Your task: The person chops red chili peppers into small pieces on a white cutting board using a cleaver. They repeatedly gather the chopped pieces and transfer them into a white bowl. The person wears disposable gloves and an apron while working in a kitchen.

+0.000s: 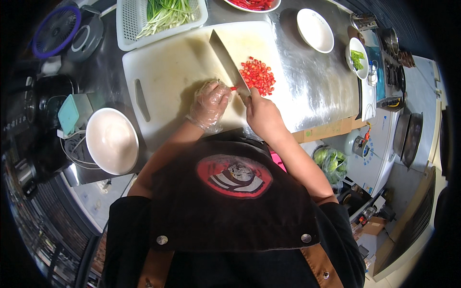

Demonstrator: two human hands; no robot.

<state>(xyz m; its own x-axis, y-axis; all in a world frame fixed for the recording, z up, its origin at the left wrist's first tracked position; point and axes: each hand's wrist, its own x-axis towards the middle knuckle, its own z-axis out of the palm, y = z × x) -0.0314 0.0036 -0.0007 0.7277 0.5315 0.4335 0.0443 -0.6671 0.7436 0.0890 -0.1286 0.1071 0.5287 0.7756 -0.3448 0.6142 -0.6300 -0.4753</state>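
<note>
My left hand, in a clear plastic glove, holds a red chili pepper on a white plastic cutting board. Only the pepper's end and its dark stem show beyond the fingers. My bare right hand is closed around the handle of a cleaver. The wide blade points away from me and stands against the pepper's end, just right of my left hand. A pile of chopped red chili lies on the board to the right of the blade.
A white plastic basket of green onions touches the board's far left edge. A plate of whole red chilies stands beyond the board. White bowls stand at the near left and far right; another holds green leaves.
</note>
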